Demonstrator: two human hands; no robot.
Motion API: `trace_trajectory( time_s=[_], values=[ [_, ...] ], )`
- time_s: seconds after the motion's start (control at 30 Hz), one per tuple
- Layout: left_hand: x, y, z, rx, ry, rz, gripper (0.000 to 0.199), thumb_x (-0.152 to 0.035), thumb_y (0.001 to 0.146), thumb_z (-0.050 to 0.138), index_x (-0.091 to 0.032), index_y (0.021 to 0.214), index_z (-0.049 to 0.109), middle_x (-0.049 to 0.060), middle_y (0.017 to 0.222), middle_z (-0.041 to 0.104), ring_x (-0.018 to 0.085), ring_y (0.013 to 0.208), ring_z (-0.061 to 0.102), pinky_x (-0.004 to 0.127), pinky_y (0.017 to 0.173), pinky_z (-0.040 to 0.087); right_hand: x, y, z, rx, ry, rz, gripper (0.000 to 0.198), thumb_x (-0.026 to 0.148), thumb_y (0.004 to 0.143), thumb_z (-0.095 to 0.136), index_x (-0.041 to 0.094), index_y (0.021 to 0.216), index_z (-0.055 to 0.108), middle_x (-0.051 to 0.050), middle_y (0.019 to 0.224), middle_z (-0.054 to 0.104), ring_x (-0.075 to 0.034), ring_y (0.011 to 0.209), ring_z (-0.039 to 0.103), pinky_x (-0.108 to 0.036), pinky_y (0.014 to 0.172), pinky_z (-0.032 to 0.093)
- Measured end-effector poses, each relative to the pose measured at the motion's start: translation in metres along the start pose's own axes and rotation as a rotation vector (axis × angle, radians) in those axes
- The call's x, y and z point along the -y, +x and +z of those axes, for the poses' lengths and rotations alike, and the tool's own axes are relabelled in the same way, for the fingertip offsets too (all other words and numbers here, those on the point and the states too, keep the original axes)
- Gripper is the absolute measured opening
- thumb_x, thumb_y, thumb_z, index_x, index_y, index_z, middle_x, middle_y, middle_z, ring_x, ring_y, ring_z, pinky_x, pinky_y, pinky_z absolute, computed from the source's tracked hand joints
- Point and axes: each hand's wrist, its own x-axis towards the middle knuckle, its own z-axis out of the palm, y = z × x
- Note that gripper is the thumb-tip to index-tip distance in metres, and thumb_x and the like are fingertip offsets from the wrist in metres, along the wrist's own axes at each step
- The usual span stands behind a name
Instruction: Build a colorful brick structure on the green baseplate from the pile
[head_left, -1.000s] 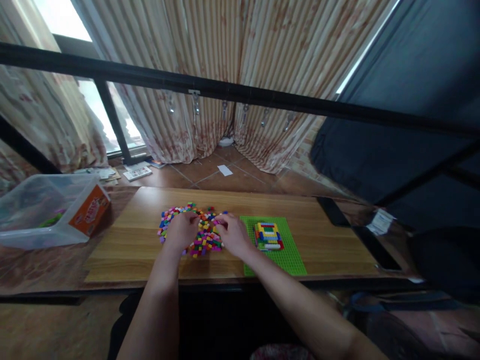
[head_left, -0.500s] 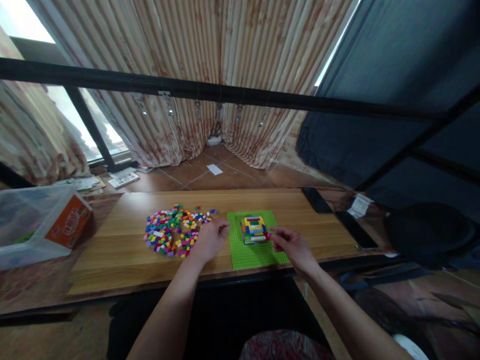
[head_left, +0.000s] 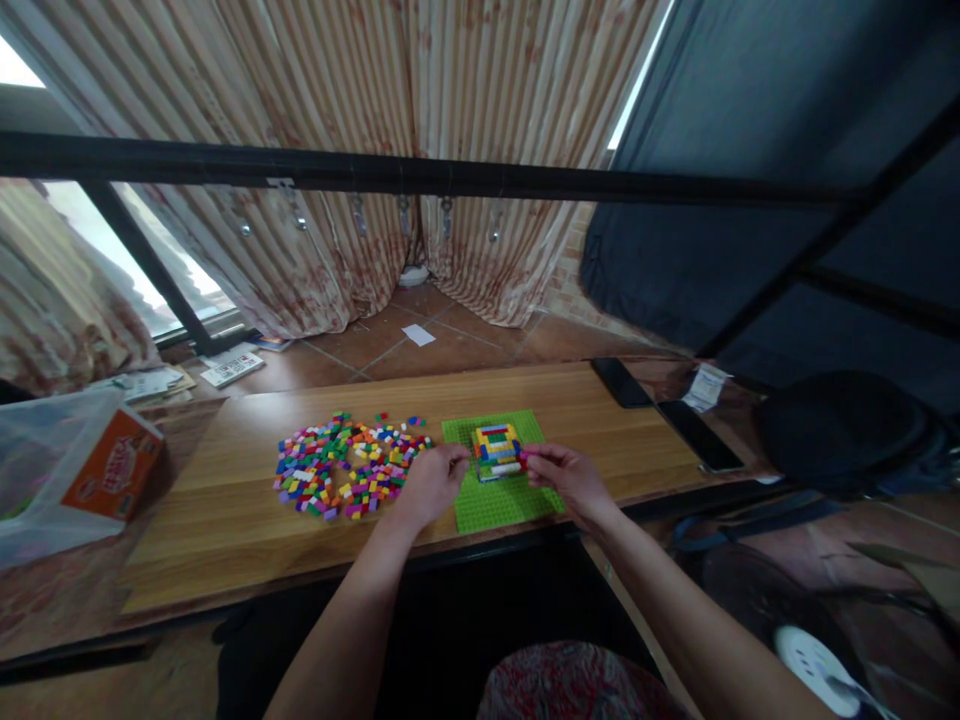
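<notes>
On a green studded baseplate (head_left: pixel 480 510) stands a small multicoloured structure of toy bricks (head_left: pixel 495 450), with yellow, blue, red and white pieces showing. At its right side, my right hand (head_left: pixel 571 482) pinches a magenta toy brick (head_left: pixel 526 456) against or very near the wall. My left hand (head_left: pixel 435 487) is by the structure's left side, thumb and fingertips pressed together. Anything between those left fingertips is too small to make out. Left of the baseplate, a loose pile of small toy bricks (head_left: pixel 341 470) in many colours is spread over the wooden board.
The wooden board (head_left: pixel 217 510) carries the bricks and baseplate. A black phone (head_left: pixel 621 383) lies at its back right, with another dark phone (head_left: pixel 701 436) beyond the right end. A clear plastic bin (head_left: pixel 52 480) stands at the left. A black rail (head_left: pixel 450 178) crosses ahead.
My left hand has come in from the pile side to the structure's left edge. My right hand stays at the right side with the magenta brick. The camera view has shifted slightly.
</notes>
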Motion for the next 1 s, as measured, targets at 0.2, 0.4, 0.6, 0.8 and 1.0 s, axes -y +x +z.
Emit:
trace_trajectory(
  time_s=[0.2, 0.4, 0.6, 0.8, 1.0],
  values=[
    [0.002, 0.003, 0.006, 0.019, -0.001, 0.009, 0.024, -0.017, 0.088, 0.047, -0.018, 0.091, 0.07, 0.003, 0.083, 0.071, 0.013, 0.072, 0.063, 0.022, 0.068, 0.044, -0.011, 0.01, -0.001, -0.012, -0.365, -0.237, 0.029, 0.048, 0.073, 0.069, 0.022, 0.083, 0.076, -0.004, 0.077, 0.071, -0.017, 0.068, 0.061, -0.031, 0.065, 0.049],
    [0.001, 0.003, 0.008, 0.023, 0.002, 0.02, 0.025, -0.018, 0.088, 0.047, -0.019, 0.094, 0.07, 0.003, 0.085, 0.072, 0.014, 0.075, 0.064, 0.023, 0.072, 0.046, -0.019, 0.021, 0.005, 0.001, -0.49, -0.362, 0.017, 0.042, 0.074, 0.069, 0.028, 0.081, 0.078, -0.004, 0.085, 0.067, -0.02, 0.088, 0.06, -0.036, 0.083, 0.046],
    [0.004, 0.003, 0.008, 0.029, -0.01, 0.016, 0.024, -0.018, 0.088, 0.046, -0.019, 0.092, 0.07, 0.002, 0.085, 0.072, 0.014, 0.076, 0.063, 0.023, 0.071, 0.045, -0.032, 0.028, 0.009, -0.062, -0.49, -0.331, 0.014, 0.041, 0.069, 0.073, 0.03, 0.076, 0.078, -0.005, 0.108, 0.064, -0.023, 0.112, 0.054, -0.039, 0.098, 0.039],
    [0.002, 0.004, 0.009, 0.046, 0.029, 0.018, 0.024, -0.017, 0.087, 0.047, -0.019, 0.092, 0.07, 0.002, 0.086, 0.072, 0.014, 0.076, 0.063, 0.023, 0.071, 0.045, -0.033, 0.031, 0.013, -0.08, -0.423, -0.27, 0.013, 0.038, 0.065, 0.074, 0.029, 0.074, 0.077, -0.004, 0.101, 0.069, -0.025, 0.121, 0.05, -0.04, 0.102, 0.035],
    [0.0, 0.004, 0.011, 0.063, 0.071, 0.024, 0.023, -0.016, 0.087, 0.047, -0.019, 0.09, 0.07, 0.003, 0.087, 0.072, 0.014, 0.077, 0.063, 0.023, 0.072, 0.045, -0.031, 0.033, 0.016, -0.141, -0.385, -0.237, 0.018, 0.037, 0.059, 0.076, 0.025, 0.072, 0.075, -0.004, 0.099, 0.069, -0.024, 0.104, 0.058, -0.038, 0.094, 0.04]
  ],
)
